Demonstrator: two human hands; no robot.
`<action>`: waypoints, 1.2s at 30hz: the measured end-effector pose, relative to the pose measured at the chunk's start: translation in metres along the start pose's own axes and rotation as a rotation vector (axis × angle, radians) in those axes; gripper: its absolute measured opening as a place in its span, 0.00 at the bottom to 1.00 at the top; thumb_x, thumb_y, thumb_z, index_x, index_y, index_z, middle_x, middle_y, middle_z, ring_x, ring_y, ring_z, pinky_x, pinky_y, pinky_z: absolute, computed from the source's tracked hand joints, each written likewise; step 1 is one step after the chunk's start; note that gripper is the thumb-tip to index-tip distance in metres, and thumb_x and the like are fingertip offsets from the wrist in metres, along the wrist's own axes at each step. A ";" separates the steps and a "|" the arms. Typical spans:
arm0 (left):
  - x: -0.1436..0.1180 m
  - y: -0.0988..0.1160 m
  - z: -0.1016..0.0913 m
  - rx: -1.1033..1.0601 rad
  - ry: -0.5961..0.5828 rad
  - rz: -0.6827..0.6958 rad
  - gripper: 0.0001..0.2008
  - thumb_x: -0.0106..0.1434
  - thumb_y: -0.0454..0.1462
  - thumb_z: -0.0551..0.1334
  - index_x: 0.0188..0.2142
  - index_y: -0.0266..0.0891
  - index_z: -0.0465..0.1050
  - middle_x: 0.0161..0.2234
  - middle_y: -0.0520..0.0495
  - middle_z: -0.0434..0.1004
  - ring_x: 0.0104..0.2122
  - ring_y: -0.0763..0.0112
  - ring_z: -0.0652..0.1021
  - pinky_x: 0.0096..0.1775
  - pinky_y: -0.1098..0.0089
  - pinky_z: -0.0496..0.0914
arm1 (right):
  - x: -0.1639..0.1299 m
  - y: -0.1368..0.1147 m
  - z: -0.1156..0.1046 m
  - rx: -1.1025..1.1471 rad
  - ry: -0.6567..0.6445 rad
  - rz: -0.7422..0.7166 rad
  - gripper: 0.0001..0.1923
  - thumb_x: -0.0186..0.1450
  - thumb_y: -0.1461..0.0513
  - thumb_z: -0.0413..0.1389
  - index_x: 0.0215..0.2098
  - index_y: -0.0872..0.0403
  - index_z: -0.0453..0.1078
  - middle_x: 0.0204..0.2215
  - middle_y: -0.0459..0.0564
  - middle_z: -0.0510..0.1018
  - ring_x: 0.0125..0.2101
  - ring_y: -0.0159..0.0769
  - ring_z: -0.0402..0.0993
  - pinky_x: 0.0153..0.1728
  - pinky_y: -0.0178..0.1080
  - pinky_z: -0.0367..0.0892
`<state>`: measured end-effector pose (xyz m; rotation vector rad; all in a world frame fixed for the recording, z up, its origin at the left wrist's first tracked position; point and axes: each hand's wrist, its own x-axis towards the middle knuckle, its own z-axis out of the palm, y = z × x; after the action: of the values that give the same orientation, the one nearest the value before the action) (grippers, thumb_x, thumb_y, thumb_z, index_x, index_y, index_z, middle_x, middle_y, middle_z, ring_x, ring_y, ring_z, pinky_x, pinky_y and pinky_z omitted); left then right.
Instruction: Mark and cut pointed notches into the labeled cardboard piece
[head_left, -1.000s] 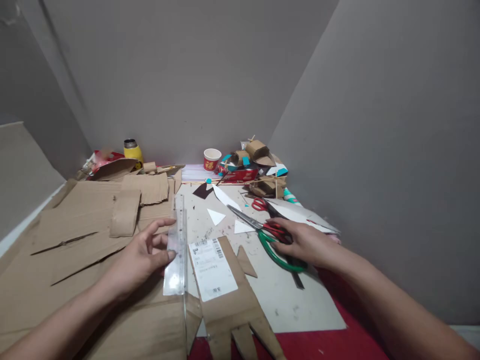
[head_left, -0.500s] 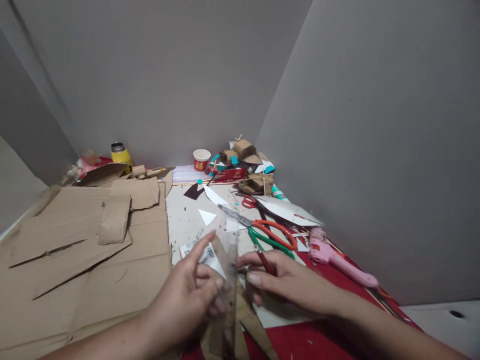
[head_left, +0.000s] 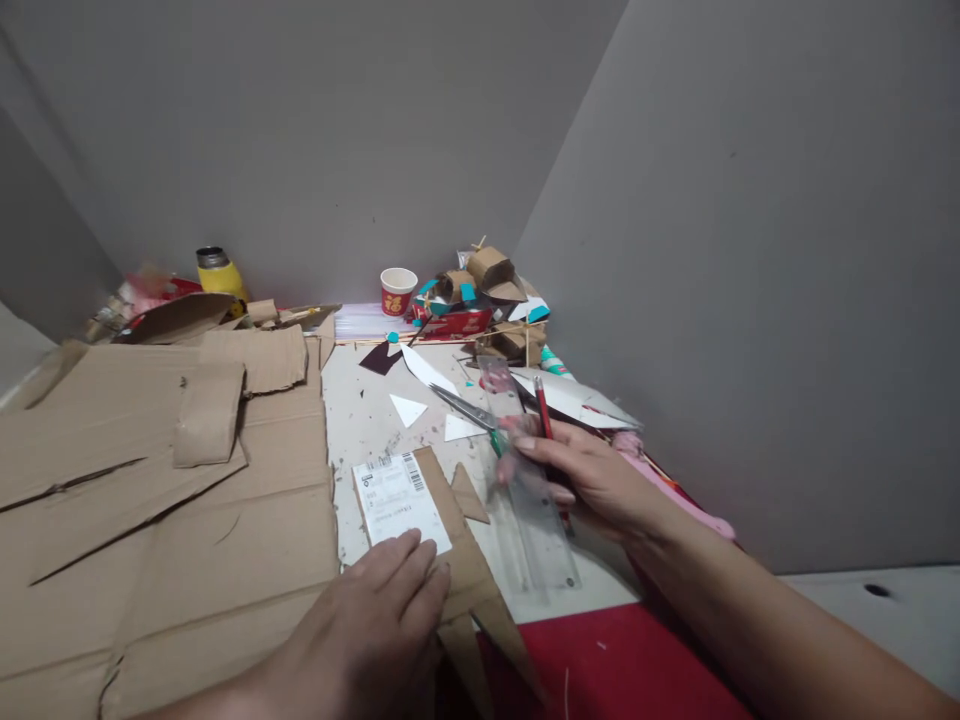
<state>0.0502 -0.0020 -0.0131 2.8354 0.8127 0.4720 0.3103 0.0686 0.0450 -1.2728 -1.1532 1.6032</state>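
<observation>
My right hand (head_left: pixel 592 480) holds a clear plastic ruler (head_left: pixel 529 500) and a red pencil (head_left: pixel 542 408) together, above the white board (head_left: pixel 375 425). The ruler runs from far to near and is blurred. My left hand (head_left: pixel 367 630) rests flat on a cut cardboard piece (head_left: pixel 465 560), its fingertips at the edge of the white shipping label (head_left: pixel 397 498) stuck on it. Scissors with green and red handles (head_left: pixel 469 412) lie just behind my right hand, partly hidden by it.
Large flattened cardboard sheets (head_left: pixel 150 480) cover the left. At the back stand a yellow bottle (head_left: pixel 217 272), a red paper cup (head_left: pixel 397 290) and a pile of small cardboard models (head_left: pixel 487 300). A pink glue gun (head_left: pixel 675 490) lies by the right wall. A red mat (head_left: pixel 622 670) is near me.
The ruler has passed from my left hand to my right hand, which now also holds the red pencil. My left hand came down flat onto the cardboard piece.
</observation>
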 end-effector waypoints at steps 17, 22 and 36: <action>0.007 -0.015 -0.035 -0.754 0.067 -0.428 0.19 0.65 0.37 0.61 0.55 0.46 0.71 0.53 0.43 0.78 0.52 0.58 0.77 0.53 0.57 0.72 | -0.015 0.001 0.004 -0.277 -0.312 0.178 0.24 0.57 0.48 0.65 0.39 0.52 0.61 0.15 0.32 0.60 0.12 0.21 0.48 0.14 0.29 0.42; 0.030 -0.021 -0.042 -1.426 0.285 -0.883 0.28 0.55 0.46 0.70 0.53 0.39 0.68 0.37 0.44 0.80 0.33 0.66 0.80 0.36 0.66 0.76 | -0.025 0.000 0.021 -0.267 -0.404 0.184 0.19 0.59 0.50 0.62 0.36 0.51 0.60 0.17 0.33 0.57 0.14 0.22 0.49 0.15 0.30 0.45; 0.048 -0.061 -0.051 -1.465 0.506 -0.961 0.23 0.49 0.38 0.75 0.41 0.37 0.68 0.22 0.49 0.80 0.20 0.72 0.79 0.24 0.75 0.76 | -0.018 0.001 0.009 -0.324 -0.573 0.166 0.12 0.55 0.58 0.64 0.29 0.56 0.67 0.18 0.37 0.64 0.18 0.23 0.58 0.20 0.29 0.54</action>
<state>0.0418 0.0780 0.0332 0.8682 1.0823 1.0069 0.3049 0.0496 0.0497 -1.1560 -1.7521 2.0435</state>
